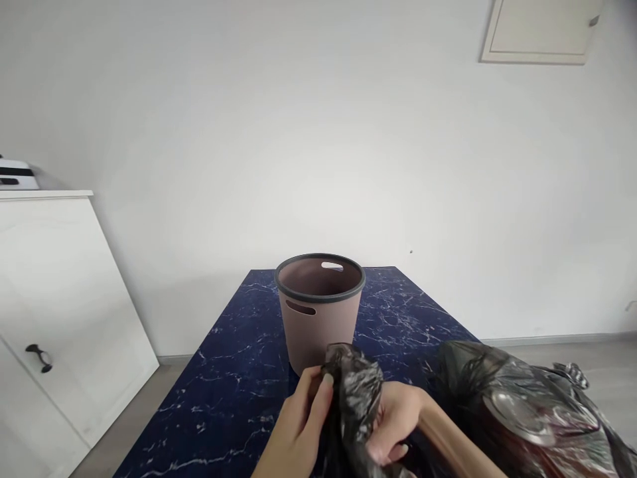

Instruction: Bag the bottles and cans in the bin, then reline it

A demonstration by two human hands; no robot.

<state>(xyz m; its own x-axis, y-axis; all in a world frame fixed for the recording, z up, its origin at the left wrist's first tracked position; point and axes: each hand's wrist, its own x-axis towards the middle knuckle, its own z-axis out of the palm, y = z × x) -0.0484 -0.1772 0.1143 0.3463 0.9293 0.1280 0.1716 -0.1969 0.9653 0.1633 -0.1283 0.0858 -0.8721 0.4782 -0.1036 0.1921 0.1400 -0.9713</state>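
Note:
A crumpled black plastic bag (355,392) hangs between my hands in front of the bin. My left hand (301,418) pinches its upper left edge between thumb and fingers. On the other side, my right hand (395,421) is closed round the bag's lower part, its fingertips partly hidden by the plastic. Just behind stands a brownish-pink waste bin (318,332), upright, with a dark grey rim and two handle slots; no liner shows inside it. The bag's lower end runs out of the bottom of the view.
The bin stands on a dark blue marble-patterned table (233,378). A filled black plastic bag (527,411) lies at the right, with a round-ended thing showing through it. A white cabinet (64,299) stands at the left; a white wall (318,133) is behind.

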